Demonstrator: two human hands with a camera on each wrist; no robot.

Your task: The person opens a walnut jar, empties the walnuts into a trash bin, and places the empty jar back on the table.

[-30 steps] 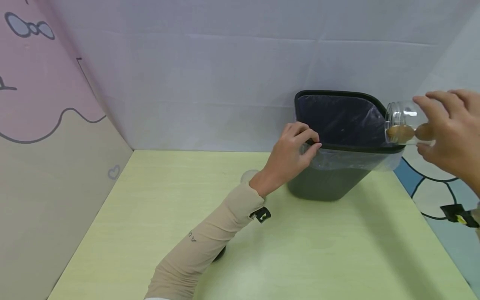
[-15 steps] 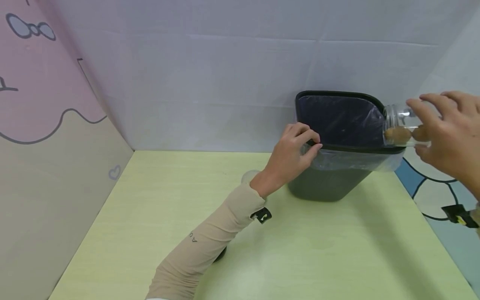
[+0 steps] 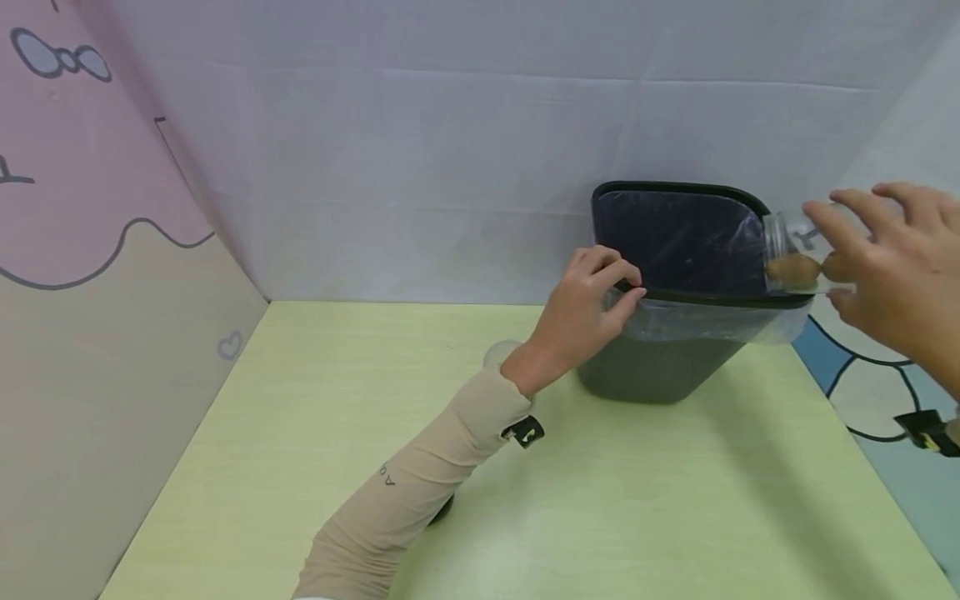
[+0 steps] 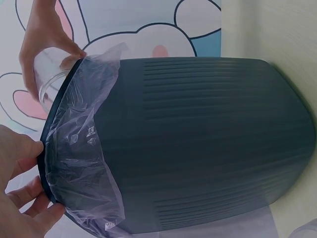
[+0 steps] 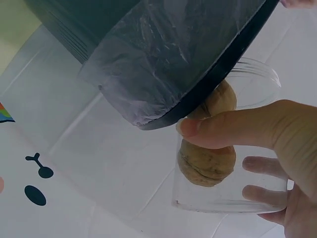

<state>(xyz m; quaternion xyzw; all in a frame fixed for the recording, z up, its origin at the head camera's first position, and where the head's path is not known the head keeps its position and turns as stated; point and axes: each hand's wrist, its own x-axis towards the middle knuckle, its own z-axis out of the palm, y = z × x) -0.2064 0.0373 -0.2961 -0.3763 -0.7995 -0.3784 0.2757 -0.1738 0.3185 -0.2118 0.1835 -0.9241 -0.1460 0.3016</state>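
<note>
1. Over the past second, the right hand (image 3: 900, 258) and glass jar (image 3: 787, 236) have slid slightly toward 9 o'clock, onto the rim of the bin (image 3: 637, 367); the left hand (image 3: 581, 308) has stayed put.
2. Pale table (image 3: 337, 375): the bin stands on it, at 3 o'clock in the head view.
3. Dark bin: a clear liner (image 3: 712, 321) is folded over its rim.
4. Left hand: it pinches the rim at 8 o'clock of the opening.
5. Right hand: fingers and thumb curl round the jar, which lies sideways at 4 o'clock of the opening, mouth facing 9 o'clock.
6. Jar contents: two walnuts (image 5: 207, 168), one nearer the mouth; in the right wrist view, the thumb crosses the glass between them.
7. Partly hidden: a clear round thing (image 3: 497, 353) at 11 o'clock of the left cuff, and a dark thing (image 3: 441, 510) beside the beige sleeve (image 3: 412, 475).
8. Smallest: a black tag (image 3: 527, 431) by the cuff bears a yellow mark; the sleeve's letter-like mark (image 3: 387, 477) is too small to read surely.
</note>
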